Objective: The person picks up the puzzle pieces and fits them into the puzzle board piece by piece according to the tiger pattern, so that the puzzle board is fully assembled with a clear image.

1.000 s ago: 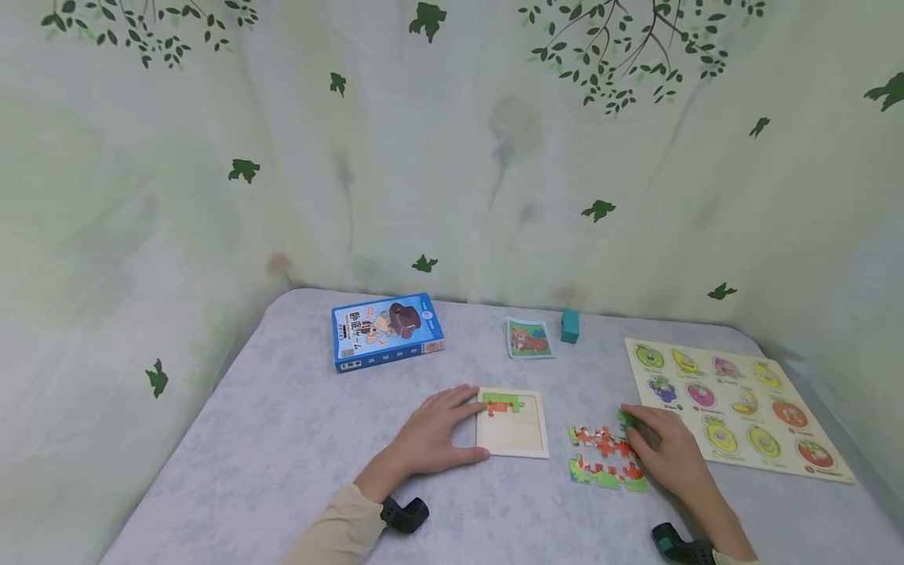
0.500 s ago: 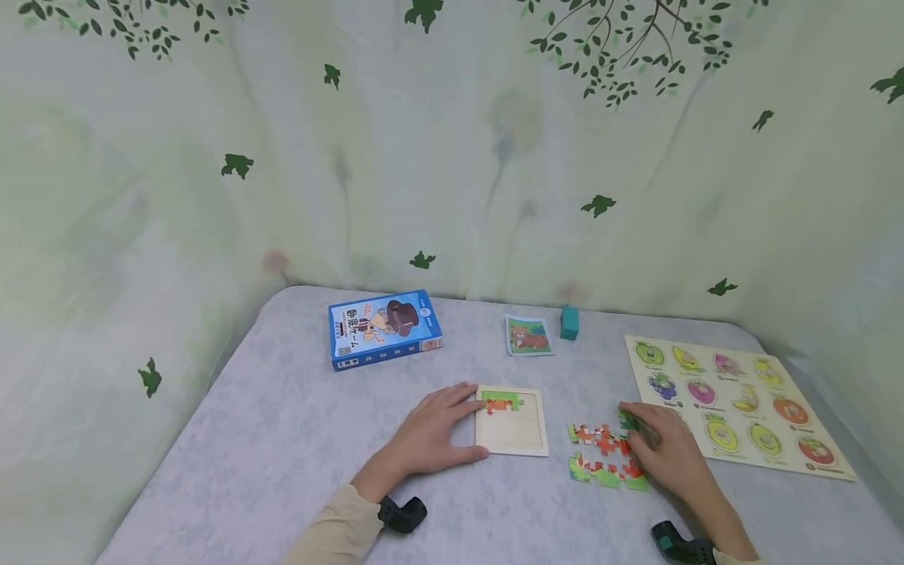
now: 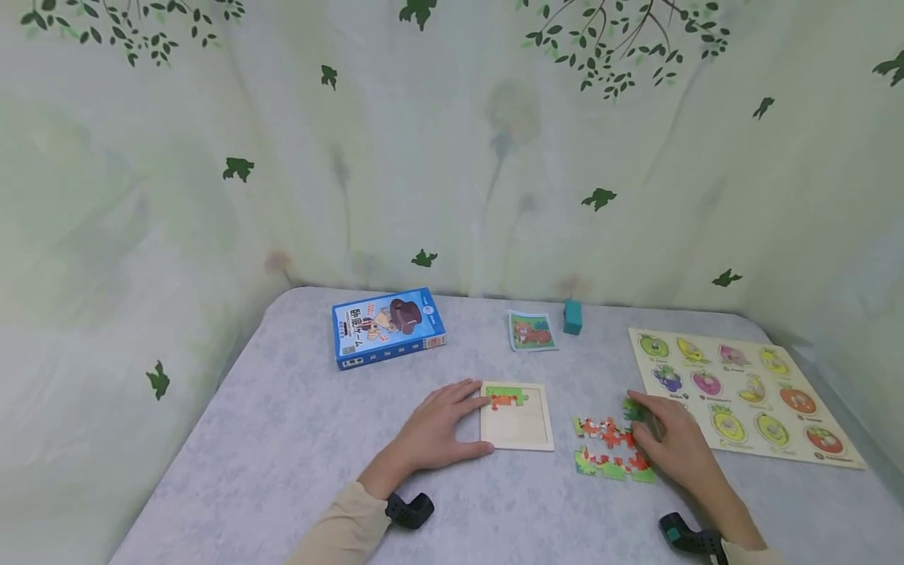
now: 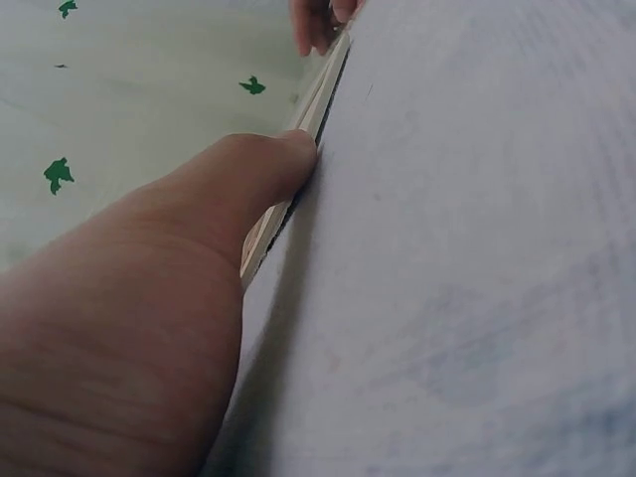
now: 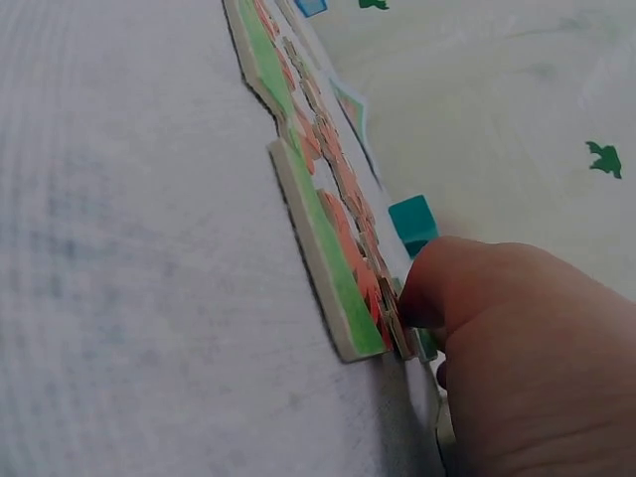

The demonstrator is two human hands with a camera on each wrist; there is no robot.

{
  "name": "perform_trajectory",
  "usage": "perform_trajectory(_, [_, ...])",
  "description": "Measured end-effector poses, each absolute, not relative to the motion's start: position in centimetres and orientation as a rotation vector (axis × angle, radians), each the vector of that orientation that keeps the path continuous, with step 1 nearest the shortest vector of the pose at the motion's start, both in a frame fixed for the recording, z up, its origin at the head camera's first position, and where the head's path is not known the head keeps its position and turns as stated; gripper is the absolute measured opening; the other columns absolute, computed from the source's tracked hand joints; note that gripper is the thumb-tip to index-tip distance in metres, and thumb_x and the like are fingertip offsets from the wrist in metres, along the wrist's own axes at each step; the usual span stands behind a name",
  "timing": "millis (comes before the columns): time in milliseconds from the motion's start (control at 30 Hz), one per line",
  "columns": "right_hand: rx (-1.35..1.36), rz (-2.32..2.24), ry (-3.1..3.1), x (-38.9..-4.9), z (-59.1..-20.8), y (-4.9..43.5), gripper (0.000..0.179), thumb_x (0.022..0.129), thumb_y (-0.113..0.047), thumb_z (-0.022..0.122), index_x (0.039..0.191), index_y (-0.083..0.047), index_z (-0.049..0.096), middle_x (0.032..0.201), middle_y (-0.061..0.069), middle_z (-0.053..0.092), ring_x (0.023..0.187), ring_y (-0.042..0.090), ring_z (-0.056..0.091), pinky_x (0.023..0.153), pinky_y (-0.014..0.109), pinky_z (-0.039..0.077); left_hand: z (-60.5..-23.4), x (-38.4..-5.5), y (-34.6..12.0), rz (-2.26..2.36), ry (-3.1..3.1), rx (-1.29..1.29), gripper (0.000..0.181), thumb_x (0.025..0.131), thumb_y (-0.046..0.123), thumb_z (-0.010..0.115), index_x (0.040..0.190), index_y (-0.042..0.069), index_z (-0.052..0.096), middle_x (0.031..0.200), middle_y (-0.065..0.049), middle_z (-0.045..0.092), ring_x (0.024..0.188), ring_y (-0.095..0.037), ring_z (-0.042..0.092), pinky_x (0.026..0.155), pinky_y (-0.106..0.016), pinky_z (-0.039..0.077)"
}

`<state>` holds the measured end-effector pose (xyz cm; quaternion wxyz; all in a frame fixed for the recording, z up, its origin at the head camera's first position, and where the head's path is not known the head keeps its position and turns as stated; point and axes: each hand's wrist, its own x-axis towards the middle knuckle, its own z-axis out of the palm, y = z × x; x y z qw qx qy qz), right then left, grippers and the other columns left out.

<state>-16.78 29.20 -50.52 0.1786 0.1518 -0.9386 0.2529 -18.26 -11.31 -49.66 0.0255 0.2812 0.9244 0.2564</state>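
Fingers of the left hand are spread and fairly straight, gripping nothing, laid against the left side of the tray, with the thumb tip touching its rim in the left wrist view. It's a pale, nearly square tray, flat around the middle of the surface, its sides running close to parallel with the far edge. Inside, a joined patch sits up in the far left corner, longer left to right, green side to the far edge, orange side towards the person; bare wood fills the rest.

Over to the right hand: fingers bent, thumb and forefinger about a green piece, though whether they pinch it or merely touch it, I can't tell. That piece is just beyond the right end of two loose rows lying flat between tray and hand. Both run left to right, roughly along the far edge: the far row mostly orange, the near row with its green border facing the person.

Further out, a blue box lies towards the far left corner, a card and teal block near the far edge, and the fruit board stretches lengthwise towards the right edge.
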Motion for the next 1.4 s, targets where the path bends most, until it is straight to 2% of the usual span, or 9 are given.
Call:
perform_trajectory(167, [0.368, 0.721, -2.671, -16.72, -50.65, 29.13, 0.067, 0.085, -0.003, 0.078, 0.146, -0.001, 0.052, 0.121, 0.016, 0.07, 0.118, 0.038, 0.06, 0.098, 0.061, 0.044, -49.55, -18.13, -11.24, 0.818, 2.852, 0.869, 0.076, 0.089, 0.064, 0.07, 0.151, 0.023, 0.054, 0.166, -0.002, 0.038, 0.155, -0.026, 0.032, 0.124, -0.053, 0.03])
perform_trajectory(367, [0.337, 0.718, -2.67, -16.86, -50.85, 29.1, 0.068, 0.085, -0.005, 0.08, 0.147, -0.003, 0.051, 0.121, 0.016, 0.071, 0.118, 0.04, 0.061, 0.099, 0.064, 0.045, -49.63, -18.27, -11.26, 0.814, 2.849, 0.871, 0.075, 0.09, 0.064, 0.069, 0.152, 0.024, 0.054, 0.166, -0.002, 0.037, 0.155, -0.026, 0.031, 0.124, -0.053, 0.03])
perform_trajectory(700, [0.361, 0.729, -2.649, -16.82, -50.6, 29.1, 0.048, 0.087, -0.008, 0.08, 0.132, -0.001, 0.065, 0.128, 0.018, 0.069, 0.12, 0.04, 0.06, 0.099, 0.06, 0.045, -49.8, -18.39, -11.2, 0.803, 2.861, 0.878, 0.076, 0.09, 0.064, 0.069, 0.152, 0.023, 0.053, 0.166, -0.002, 0.037, 0.155, -0.026, 0.032, 0.124, -0.053, 0.03])
perform_trajectory(867, [0.369, 0.719, -2.623, -16.73, -50.66, 29.03, 0.044, 0.086, -0.007, 0.081, 0.128, -0.002, 0.067, 0.125, 0.017, 0.07, 0.119, 0.038, 0.061, 0.097, 0.057, 0.045, -49.8, -18.35, -11.22, 0.795, 2.871, 0.881, 0.076, 0.09, 0.065, 0.068, 0.152, 0.023, 0.054, 0.165, -0.002, 0.038, 0.154, -0.026, 0.032, 0.124, -0.053, 0.03])
perform_trajectory(933, [0.377, 0.699, -2.604, -16.83, -50.66, 29.12, 0.043, 0.086, -0.008, 0.082, 0.126, -0.004, 0.069, 0.123, 0.016, 0.07, 0.118, 0.037, 0.062, 0.097, 0.053, 0.047, -49.83, -18.44, -11.14, 0.784, 2.878, 0.885, 0.076, 0.09, 0.066, 0.067, 0.152, 0.023, 0.054, 0.166, -0.002, 0.038, 0.155, -0.025, 0.031, 0.124, -0.052, 0.03])
perform_trajectory(1033, [0.385, 0.698, -2.579, -16.99, -50.68, 29.34, 0.04, 0.085, -0.007, 0.082, 0.123, -0.006, 0.07, 0.121, 0.014, 0.071, 0.116, 0.036, 0.063, 0.1, 0.035, 0.047, -49.85, -18.57, -11.01, 0.77, 2.888, 0.893, 0.076, 0.09, 0.067, 0.066, 0.152, 0.024, 0.053, 0.166, -0.001, 0.038, 0.155, -0.024, 0.031, 0.125, -0.051, 0.029])
perform_trajectory(1167, [0.39, 0.713, -2.565, -17.06, -50.73, 29.54, 0.037, 0.085, -0.007, 0.082, 0.121, -0.008, 0.072, 0.12, 0.013, 0.072, 0.116, 0.035, 0.064, 0.1, 0.01, 0.034, -49.79, -18.59, -10.93, 0.782, 2.887, 0.9, 0.076, 0.09, 0.066, 0.068, 0.152, 0.024, 0.054, 0.165, -0.001, 0.038, 0.155, -0.024, 0.031, 0.124, -0.051, 0.029])
perform_trajectory(1233, [0.386, 0.733, -2.571, -16.95, -50.76, 29.51, 0.036, 0.086, -0.008, 0.082, 0.12, -0.008, 0.072, 0.121, 0.013, 0.072, 0.117, 0.035, 0.063, 0.1, 0.005, 0.03, -49.77, -18.47, -10.93, 0.795, 2.881, 0.894, 0.077, 0.089, 0.065, 0.07, 0.151, 0.024, 0.054, 0.165, -0.001, 0.039, 0.155, -0.025, 0.031, 0.124, -0.052, 0.03])
perform_trajectory(1400, [0.353, 0.777, -2.603, -16.55, -50.87, 29.2, 0.034, 0.09, -0.013, 0.081, 0.122, -0.009, 0.072, 0.124, 0.012, 0.071, 0.12, 0.035, 0.063, 0.101, 0.001, 0.027, -49.88, -18.15, -11.03, 0.809, 2.868, 0.863, 0.077, 0.087, 0.065, 0.072, 0.151, 0.024, 0.055, 0.165, 0.0, 0.039, 0.155, -0.024, 0.031, 0.124, -0.052, 0.03])
